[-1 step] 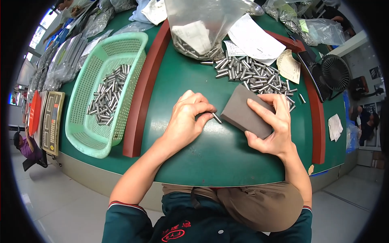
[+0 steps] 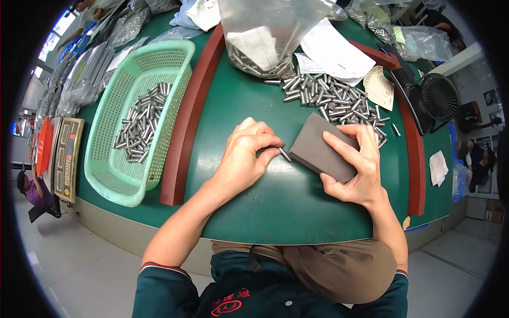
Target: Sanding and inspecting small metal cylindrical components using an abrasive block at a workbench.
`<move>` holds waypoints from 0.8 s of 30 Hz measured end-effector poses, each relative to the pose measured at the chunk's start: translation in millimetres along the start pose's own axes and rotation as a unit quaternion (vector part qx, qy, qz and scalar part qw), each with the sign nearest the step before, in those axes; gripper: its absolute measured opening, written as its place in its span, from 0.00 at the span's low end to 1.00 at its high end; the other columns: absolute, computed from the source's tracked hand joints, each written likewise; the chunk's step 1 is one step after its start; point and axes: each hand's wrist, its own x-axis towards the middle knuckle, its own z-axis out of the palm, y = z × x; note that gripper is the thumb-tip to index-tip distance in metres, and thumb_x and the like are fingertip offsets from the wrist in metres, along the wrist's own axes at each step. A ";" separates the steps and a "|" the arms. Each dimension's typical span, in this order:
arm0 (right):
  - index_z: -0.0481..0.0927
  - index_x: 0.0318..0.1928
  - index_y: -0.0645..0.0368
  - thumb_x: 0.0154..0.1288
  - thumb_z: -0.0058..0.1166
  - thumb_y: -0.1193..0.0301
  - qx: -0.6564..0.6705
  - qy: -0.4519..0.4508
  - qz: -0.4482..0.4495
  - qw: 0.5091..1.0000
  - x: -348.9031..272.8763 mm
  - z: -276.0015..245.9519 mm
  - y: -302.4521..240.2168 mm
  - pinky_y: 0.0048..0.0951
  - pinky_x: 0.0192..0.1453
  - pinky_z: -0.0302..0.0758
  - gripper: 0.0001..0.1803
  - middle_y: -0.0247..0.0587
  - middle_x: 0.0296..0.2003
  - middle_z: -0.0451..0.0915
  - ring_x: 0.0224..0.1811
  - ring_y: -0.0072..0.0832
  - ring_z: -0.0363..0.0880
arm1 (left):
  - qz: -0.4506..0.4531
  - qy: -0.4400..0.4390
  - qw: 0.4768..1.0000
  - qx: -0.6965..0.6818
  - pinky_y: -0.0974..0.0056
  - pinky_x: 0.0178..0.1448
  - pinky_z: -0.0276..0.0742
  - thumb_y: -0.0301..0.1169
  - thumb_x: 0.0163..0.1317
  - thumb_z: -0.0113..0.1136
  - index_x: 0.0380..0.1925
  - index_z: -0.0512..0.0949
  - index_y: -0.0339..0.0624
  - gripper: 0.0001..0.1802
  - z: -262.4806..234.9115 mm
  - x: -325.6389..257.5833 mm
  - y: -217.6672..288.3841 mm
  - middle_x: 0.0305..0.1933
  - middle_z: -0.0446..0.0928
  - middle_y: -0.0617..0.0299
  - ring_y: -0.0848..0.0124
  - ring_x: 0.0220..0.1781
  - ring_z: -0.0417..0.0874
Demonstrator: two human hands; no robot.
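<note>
Between the thumb and fingers of my left hand [image 2: 245, 151] is a small shiny metal pin [image 2: 285, 155]. Its free end points right, close to the left corner of a grey-brown rectangular block [image 2: 317, 142]; whether they touch I cannot tell. My right hand [image 2: 363, 167] grips this block from the right, fingers over its top face and thumb along the near side. Both hands are low over the green tabletop [image 2: 238, 220]. Just beyond the block lies a loose pile of similar metal pins [image 2: 339, 100].
Left of a red-brown rail [image 2: 183, 138] sits a green plastic basket [image 2: 94, 164] with several pins inside. A clear bag [image 2: 254, 58] of pins and white papers [image 2: 336, 53] are at the back. Another rail [image 2: 416, 159] and a black fan [image 2: 439, 95] are on the right.
</note>
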 end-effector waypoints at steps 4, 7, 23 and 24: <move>0.83 0.50 0.60 0.30 0.64 0.62 -0.023 -0.031 0.006 0.999 -0.7 3.3 0.3 0.39 0.49 0.68 0.37 0.53 0.44 0.75 0.42 0.43 0.72 | -0.013 -0.004 1.000 -0.026 0.62 0.45 0.72 0.20 0.49 0.68 0.32 0.84 0.39 0.09 0.3 -1.0 -4.2 0.31 0.79 0.62 0.64 0.37 0.74; 0.83 0.50 0.54 0.30 0.66 0.64 -0.004 -0.038 0.005 0.999 3.5 3.3 -7.7 0.40 0.46 0.64 0.36 0.50 0.43 0.75 0.42 0.42 0.72 | -0.003 0.001 1.000 -0.019 0.61 0.45 0.72 0.19 0.48 0.68 0.31 0.84 0.39 0.08 0.4 -1.6 -7.2 0.31 0.79 0.63 0.64 0.37 0.74; 0.84 0.48 0.56 0.28 0.64 0.62 -0.042 -0.066 -0.004 0.997 6.3 15.0 -17.2 0.39 0.42 0.63 0.36 0.50 0.40 0.76 0.37 0.40 0.72 | -0.010 0.016 0.998 -0.066 0.60 0.50 0.66 0.19 0.49 0.68 0.29 0.84 0.38 0.06 3.1 -4.3 -10.4 0.31 0.80 0.63 0.65 0.39 0.76; 0.84 0.48 0.56 0.28 0.64 0.62 -0.050 -0.066 -0.002 0.997 6.3 14.6 -17.1 0.40 0.42 0.64 0.36 0.50 0.40 0.76 0.38 0.40 0.72 | -0.010 0.016 0.998 -0.062 0.60 0.50 0.66 0.19 0.49 0.68 0.29 0.84 0.38 0.06 4.1 -3.9 -10.7 0.31 0.80 0.63 0.65 0.39 0.76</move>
